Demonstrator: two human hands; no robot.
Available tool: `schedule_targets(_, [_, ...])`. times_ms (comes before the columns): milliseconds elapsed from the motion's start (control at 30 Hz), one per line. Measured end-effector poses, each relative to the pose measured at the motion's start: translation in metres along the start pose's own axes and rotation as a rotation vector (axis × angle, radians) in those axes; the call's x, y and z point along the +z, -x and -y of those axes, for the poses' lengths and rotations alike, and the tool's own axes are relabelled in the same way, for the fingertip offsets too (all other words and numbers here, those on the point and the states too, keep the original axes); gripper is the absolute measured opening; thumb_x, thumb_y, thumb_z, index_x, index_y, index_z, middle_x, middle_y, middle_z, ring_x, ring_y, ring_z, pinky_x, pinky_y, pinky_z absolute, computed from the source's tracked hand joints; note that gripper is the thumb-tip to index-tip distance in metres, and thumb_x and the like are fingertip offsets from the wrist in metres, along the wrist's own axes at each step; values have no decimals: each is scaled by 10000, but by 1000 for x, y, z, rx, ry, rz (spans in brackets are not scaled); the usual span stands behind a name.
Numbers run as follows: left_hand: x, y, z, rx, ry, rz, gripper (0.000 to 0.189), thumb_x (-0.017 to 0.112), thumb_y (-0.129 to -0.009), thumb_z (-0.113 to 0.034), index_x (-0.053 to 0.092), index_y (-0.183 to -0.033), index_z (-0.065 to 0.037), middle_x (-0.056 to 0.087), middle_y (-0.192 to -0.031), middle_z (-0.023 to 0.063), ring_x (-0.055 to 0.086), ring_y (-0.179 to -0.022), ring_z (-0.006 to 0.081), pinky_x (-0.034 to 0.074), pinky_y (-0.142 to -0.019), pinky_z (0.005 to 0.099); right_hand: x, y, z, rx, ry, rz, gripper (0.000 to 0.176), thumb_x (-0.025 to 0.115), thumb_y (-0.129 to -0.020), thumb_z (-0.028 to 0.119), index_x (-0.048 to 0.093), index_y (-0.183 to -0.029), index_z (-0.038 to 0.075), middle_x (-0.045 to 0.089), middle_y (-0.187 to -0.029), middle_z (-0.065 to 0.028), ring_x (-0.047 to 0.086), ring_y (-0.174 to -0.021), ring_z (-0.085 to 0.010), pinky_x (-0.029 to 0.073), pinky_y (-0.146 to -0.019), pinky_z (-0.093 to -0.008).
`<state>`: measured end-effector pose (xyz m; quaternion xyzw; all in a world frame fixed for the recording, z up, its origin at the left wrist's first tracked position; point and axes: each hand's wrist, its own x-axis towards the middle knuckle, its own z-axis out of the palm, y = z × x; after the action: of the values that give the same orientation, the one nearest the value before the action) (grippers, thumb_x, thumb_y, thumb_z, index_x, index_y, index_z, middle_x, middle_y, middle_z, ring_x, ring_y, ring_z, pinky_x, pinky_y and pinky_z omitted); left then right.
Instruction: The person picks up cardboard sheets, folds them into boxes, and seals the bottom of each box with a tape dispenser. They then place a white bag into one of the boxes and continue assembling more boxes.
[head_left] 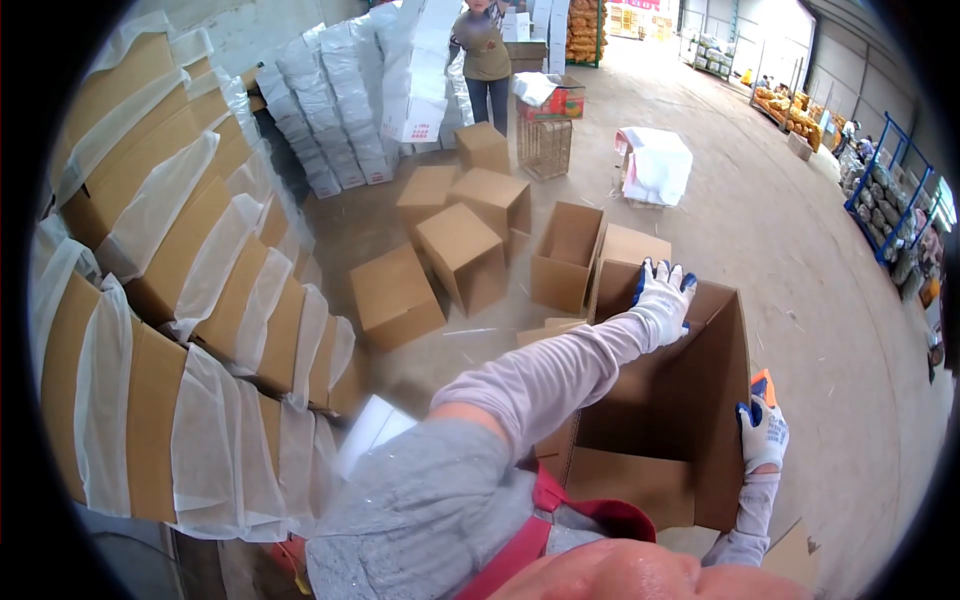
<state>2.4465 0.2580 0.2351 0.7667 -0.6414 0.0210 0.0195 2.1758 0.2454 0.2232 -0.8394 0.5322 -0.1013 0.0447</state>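
Observation:
I hold a large open cardboard box (690, 400) in front of me, its opening turned toward me. My left hand (662, 298), in a white and blue glove, grips the box's far upper edge. The near right edge of the same box is held by my right hand (762, 430), gloved the same way, with something orange beside the fingers.
Several assembled cardboard boxes (465, 250) lie on the concrete floor ahead. Stacks of flattened cartons with plastic liners (170, 300) fill the left side. White sacks (340, 110) are piled behind. A person (486, 55) stands at the back near a wire basket (545, 145).

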Motion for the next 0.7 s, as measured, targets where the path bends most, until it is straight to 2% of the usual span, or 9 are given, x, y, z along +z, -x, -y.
schedule_targets(433, [3,2,2,12,-3,-40,788,565,-791,-468,252,-1409,-91,248,-1445,178,217,-1339,360,89,-1078,547,-2,1,3,41,1,34,377,577,-810,407,621,-1078,144,591,-985,-157,579,-922,-306,445,-808,-401])
schedule_targets(700, [4,1,4,17,-9,-21,785,556,-802,-469,236,-1415,-97,237,-1451,172,212,-1340,363,84,-1079,546,3,0,-1,30,28,17,395,579,-809,419,619,-1091,144,586,-955,-154,580,-905,-312,446,-803,-403])
